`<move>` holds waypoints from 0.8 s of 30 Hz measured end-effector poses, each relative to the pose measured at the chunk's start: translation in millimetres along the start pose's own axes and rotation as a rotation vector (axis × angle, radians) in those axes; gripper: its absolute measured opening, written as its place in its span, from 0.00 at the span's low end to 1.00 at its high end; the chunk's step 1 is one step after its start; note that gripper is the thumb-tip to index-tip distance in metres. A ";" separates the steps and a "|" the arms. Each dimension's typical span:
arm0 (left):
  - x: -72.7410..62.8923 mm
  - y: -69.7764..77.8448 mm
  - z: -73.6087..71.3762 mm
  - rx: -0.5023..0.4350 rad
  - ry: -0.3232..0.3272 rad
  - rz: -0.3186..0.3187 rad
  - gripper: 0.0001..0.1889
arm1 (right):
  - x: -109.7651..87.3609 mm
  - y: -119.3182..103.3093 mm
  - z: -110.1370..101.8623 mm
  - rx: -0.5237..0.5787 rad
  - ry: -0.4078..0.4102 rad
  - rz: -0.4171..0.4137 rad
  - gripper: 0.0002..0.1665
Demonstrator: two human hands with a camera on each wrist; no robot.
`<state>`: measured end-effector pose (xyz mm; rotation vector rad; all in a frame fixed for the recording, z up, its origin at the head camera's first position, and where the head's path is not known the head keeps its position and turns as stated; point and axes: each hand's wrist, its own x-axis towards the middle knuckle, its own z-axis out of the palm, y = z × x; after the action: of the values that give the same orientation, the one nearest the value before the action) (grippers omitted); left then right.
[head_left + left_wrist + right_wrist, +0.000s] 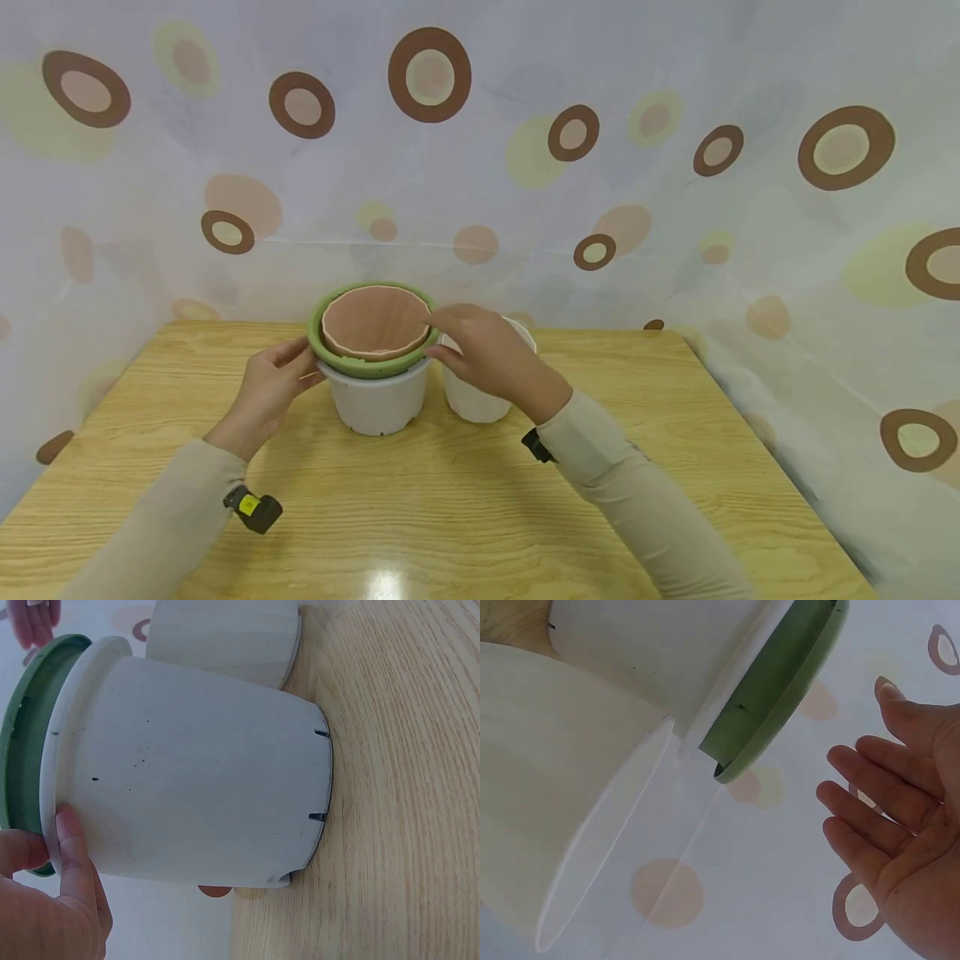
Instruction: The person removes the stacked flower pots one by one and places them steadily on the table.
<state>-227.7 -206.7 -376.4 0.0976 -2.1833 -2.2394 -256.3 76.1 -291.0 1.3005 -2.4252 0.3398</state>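
Observation:
Three flower pots stand nested on the table: a brownish-pink pot (375, 317) sits inside a green pot (360, 367), which sits in a white pot (378, 404) with notches along its base. My left hand (270, 383) is at the left side of this stack. In the left wrist view, its thumb and fingers (73, 851) pinch the white pot's rim, just below the green one. Relaxed and holding nothing, my right hand (487, 350) hovers by the stack's right edge. Beneath it, partly hidden, stands a second white pot (474, 402).
The pots stand toward the back of a wood-grain table (420, 517). Behind them hangs a pale sheet (495, 75) with brown, pink and yellow circles, which also runs along both sides. Each wrist carries a small black device (253, 510).

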 end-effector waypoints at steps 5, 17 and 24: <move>-0.2 0.7 -0.5 0.002 0.003 -0.003 0.31 | 7.8 -4.8 2.2 0.009 -0.031 0.003 0.21; 0.4 0.9 -1.0 0.000 0.002 -0.011 0.32 | 24.3 -14.9 12.7 0.089 -0.092 0.024 0.17; -0.2 1.5 -0.7 0.005 -0.001 -0.011 0.31 | 29.6 -18.4 18.2 0.067 -0.099 0.033 0.21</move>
<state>-227.5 -207.4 -374.9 0.1093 -2.1947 -2.2404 -259.7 37.0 -294.1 1.3359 -2.5406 0.3768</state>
